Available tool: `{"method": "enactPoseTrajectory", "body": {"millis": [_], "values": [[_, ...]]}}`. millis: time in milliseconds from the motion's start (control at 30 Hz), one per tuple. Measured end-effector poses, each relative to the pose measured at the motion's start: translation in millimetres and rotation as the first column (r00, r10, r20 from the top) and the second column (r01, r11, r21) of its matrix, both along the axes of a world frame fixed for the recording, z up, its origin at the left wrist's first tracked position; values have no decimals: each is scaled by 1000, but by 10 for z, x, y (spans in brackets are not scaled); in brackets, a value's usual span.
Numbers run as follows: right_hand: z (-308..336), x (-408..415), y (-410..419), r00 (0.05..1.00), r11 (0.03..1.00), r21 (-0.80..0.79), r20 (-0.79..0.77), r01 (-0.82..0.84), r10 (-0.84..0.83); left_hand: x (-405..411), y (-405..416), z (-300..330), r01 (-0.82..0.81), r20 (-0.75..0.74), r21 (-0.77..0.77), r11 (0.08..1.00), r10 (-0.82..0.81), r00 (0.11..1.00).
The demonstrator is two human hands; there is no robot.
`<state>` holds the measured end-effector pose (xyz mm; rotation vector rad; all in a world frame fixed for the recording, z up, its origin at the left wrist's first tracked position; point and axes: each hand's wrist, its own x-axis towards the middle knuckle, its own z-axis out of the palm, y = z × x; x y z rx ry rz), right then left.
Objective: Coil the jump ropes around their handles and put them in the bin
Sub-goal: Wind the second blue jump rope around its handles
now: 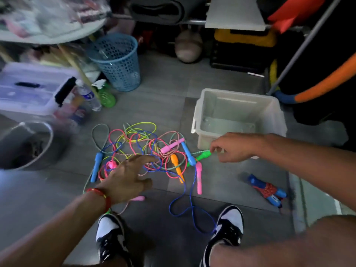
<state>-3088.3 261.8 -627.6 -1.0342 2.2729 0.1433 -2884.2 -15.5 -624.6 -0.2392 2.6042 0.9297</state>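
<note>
Reaching over the tangled jump ropes (142,149) on the floor (169,83) — left hand (127,178) with fingers spread, grasping nothing; right hand (234,147) pinching the green handle (202,156) just beside the clear bin (238,120) — one coiled rope (269,190) lies apart.

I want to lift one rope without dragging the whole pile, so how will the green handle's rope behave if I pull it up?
Likely floppy: the rope lies in loose curves. It will probably snag, since it runs into the tangled pile. The green handle looks like light rigid plastic, easy for the right hand to lift.
</note>
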Motion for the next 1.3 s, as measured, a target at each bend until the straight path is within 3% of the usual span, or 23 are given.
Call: {"method": "enactPoseTrajectory", "body": {"millis": [100, 233, 333, 400, 533, 667, 733, 800, 867, 900, 967, 1033, 1067, 1200, 1300], "values": [[-427, -7, -465, 997, 995, 66, -35, -70, 73, 55, -233, -206, -18, -19, -85, 996, 17, 1000], [-1256, 64, -882, 984, 986, -46, 78, 163, -159, 26, -490, -411, -56, 65, -234, 971, 73, 995], [-1923, 170, -934, 921, 916, -121, 131, 383, -368, -95, -441, -427, -172, 19, -144, 974, 177, 984], [-2271, 232, -890, 871, 880, -31, 167, 474, -463, -221, -342, -432, -227, -10, -73, 971, 227, 974], [-2649, 217, -795, 829, 836, 23, 115, 549, -547, -295, -211, -433, -303, 110, 128, 944, 290, 951], [-2792, 208, -700, 815, 805, -160, -2, 571, -579, -333, -243, -523, -238, 140, -37, 970, 241, 960], [-2743, 265, -661, 756, 706, -373, -15, 603, -654, -345, -208, -537, -174, 125, -117, 978, 189, 974], [-2552, 330, -655, 644, 480, -548, 148, 685, -751, -354, -141, -519, -121, 114, -159, 980, 140, 984], [-2224, 401, -697, 520, 269, -530, 407, 804, -751, -362, -90, -520, -93, 90, -145, 985, 107, 990], [-2014, 430, -722, 516, 257, -507, 479, 823, -710, -369, -69, -510, -70, 68, -140, 988, 80, 994], [-1529, 454, -783, 576, 342, -465, 608, 816, -547, -404, -44, -465, -27, -3, -168, 985, 27, 1000], [-902, 486, -863, 525, 435, -369, 786, 822, -326, -431, -9, -395, 15, -69, -256, 967, -34, 997], [-606, 506, -883, 534, 499, -363, 805, 787, -257, -424, 15, -353, 40, -81, -305, 952, -67, 994], [204, 601, -770, 727, 707, -428, 664, 563, -176, -226, 75, -170, 89, -62, -268, 959, -110, 992], [486, 701, -550, 878, 797, -440, 424, 415, -224, 11, 12, 2, -27, -118, -235, 972, -1, 993]]}}
